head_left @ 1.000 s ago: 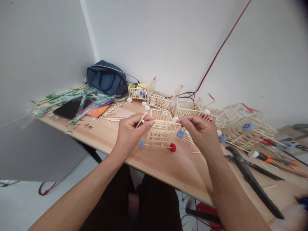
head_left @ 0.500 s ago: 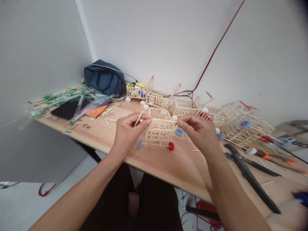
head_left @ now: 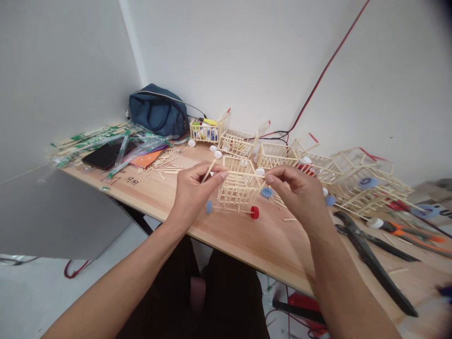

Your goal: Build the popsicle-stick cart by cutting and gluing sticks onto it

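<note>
A small cart [head_left: 238, 190] built of thin wooden sticks stands on the wooden table [head_left: 226, 230], with a blue cap wheel [head_left: 209, 206] and a red cap wheel [head_left: 254, 212] on its front axle. My left hand [head_left: 194, 190] is closed in a pinch on a thin wooden stick [head_left: 243, 174] that lies along the cart's top edge; a second stick pokes up between its fingers. My right hand [head_left: 300, 193] pinches the same stick's other end at the cart's right corner.
Several more stick carts [head_left: 278, 155] line the wall. A blue bag [head_left: 158, 113], a phone [head_left: 104, 155] and wrapped stick packets [head_left: 95, 141] lie at the left. Black scissors [head_left: 374, 259] and orange-handled pliers [head_left: 406, 233] rest at the right. A red cable [head_left: 328, 66] runs up the wall.
Both hands keep their pinch on the stick at the cart's top. The view has shifted slightly; nothing else has moved.
</note>
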Motion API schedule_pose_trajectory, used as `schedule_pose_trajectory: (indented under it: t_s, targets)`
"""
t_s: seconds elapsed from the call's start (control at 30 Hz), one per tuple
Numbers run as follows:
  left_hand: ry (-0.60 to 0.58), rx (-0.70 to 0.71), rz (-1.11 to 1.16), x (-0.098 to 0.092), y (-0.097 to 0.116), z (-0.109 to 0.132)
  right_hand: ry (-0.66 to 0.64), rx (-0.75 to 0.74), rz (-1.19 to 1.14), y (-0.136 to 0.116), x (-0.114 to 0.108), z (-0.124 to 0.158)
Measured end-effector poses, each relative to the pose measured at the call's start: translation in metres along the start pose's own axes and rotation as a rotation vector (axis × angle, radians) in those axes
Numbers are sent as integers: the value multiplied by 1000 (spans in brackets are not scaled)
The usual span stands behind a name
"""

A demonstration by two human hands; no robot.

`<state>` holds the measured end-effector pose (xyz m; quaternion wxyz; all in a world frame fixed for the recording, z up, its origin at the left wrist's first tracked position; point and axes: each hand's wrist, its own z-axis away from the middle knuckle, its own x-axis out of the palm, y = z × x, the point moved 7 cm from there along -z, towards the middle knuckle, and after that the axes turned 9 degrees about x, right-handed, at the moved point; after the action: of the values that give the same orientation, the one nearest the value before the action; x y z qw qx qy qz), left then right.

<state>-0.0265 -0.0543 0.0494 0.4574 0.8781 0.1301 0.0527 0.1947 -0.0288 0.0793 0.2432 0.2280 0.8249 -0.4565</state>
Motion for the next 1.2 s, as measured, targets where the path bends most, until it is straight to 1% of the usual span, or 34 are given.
schedule_pose_trajectory:
  t_s: [0.33,0.63,0.77,0.97,1.2]
  targets:
    - [29,12,21,3,-3,-2,23,-45,73,-4,-2,0]
    - [25,0,45,7,-7,-8,28,-56,66,-3,-2,0]
    - [8,29,33,6,-9,-8,22,-78,75,-6,0,1]
    - [3,79,68,8,-13,-9,51,-96,111,-9,-1,2]
    - [-6,134,54,9,-16,-10,62,-108,106,-10,-1,2]
